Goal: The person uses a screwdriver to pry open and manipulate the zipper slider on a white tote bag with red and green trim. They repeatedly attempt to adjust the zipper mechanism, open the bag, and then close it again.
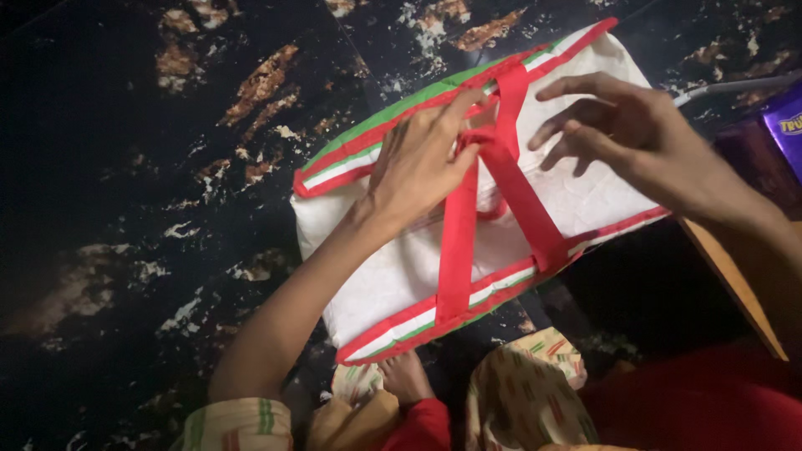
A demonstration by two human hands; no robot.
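A white fabric bag (pixel 393 276) with red and green striped edging lies on the dark marble floor. Two red strap handles (pixel 518 192) cross over its top. My left hand (pixel 422 159) rests on the bag and pinches the red straps where they meet near the far edge. My right hand (pixel 622 134) hovers just right of the straps with its fingers spread, fingertips close to the strap junction and apparently holding nothing.
The floor (pixel 125 209) is black marble with brown and white veins. A wooden edge (pixel 735 284) runs at the right, with a purple packet (pixel 785 125) above it. My foot (pixel 407 376) and patterned clothing show at the bottom.
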